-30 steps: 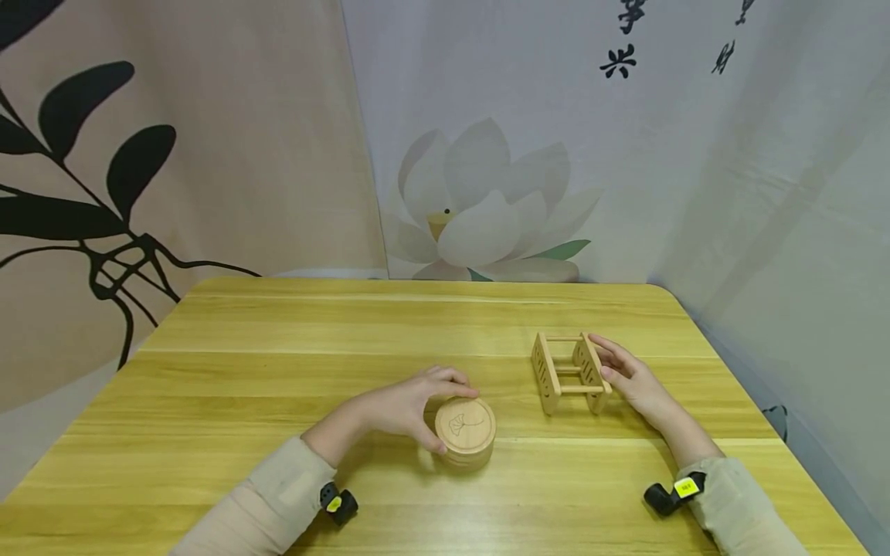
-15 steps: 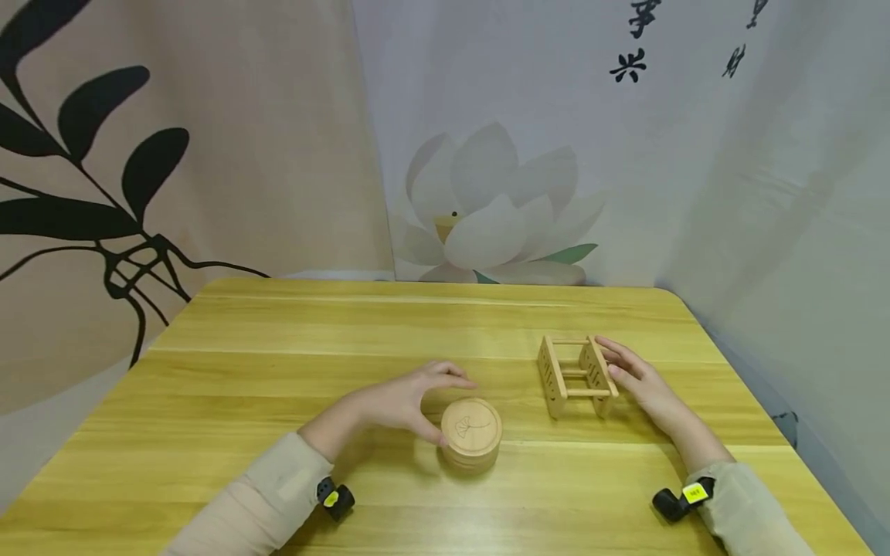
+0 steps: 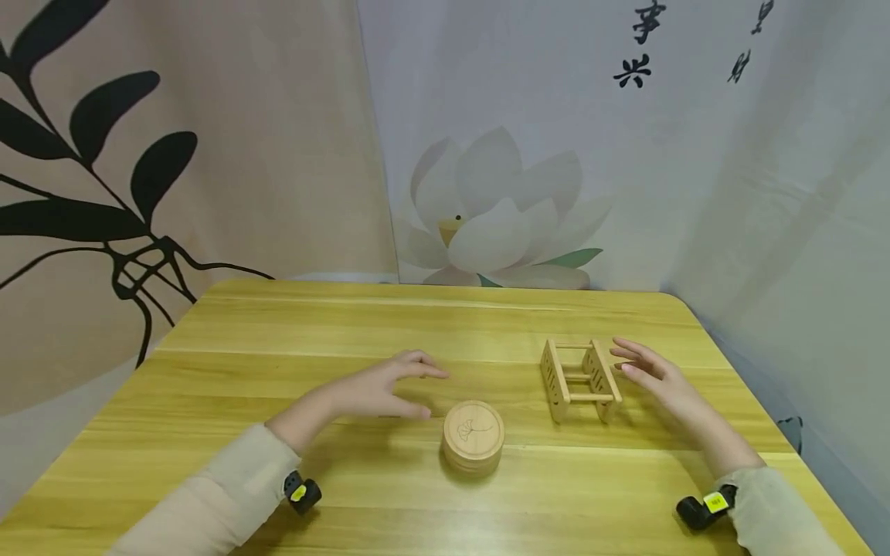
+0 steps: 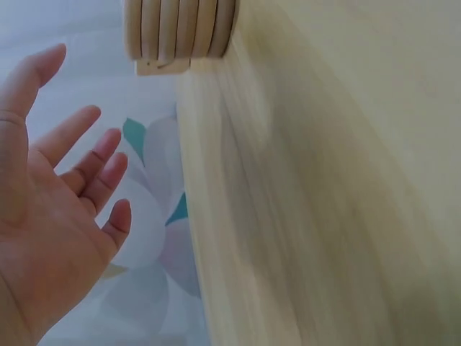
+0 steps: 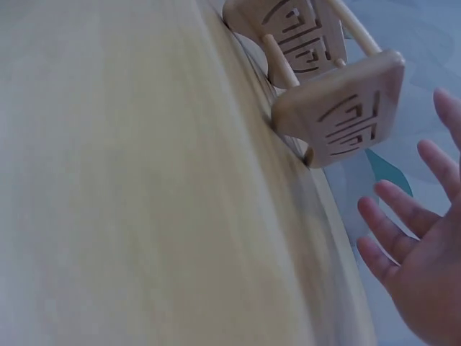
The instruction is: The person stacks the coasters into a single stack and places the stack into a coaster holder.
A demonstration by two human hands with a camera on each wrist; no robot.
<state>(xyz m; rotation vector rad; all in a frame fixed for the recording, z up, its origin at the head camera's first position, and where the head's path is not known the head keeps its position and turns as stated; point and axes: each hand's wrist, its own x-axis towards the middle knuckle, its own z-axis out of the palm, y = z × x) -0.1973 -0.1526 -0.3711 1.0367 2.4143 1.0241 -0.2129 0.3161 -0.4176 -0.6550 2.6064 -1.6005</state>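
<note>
Releasing disc stack [image 3: 473, 434] and rack [image 3: 577, 378]
Left hand [image 3: 371, 391], right hand [image 3: 657, 377]: withdrawn, fingers apart, holding nothing; both pieces stand free.

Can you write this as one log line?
left hand: open, apart from disc stack | right hand: open, apart from wooden rack | disc stack and wooden rack: on table
</note>
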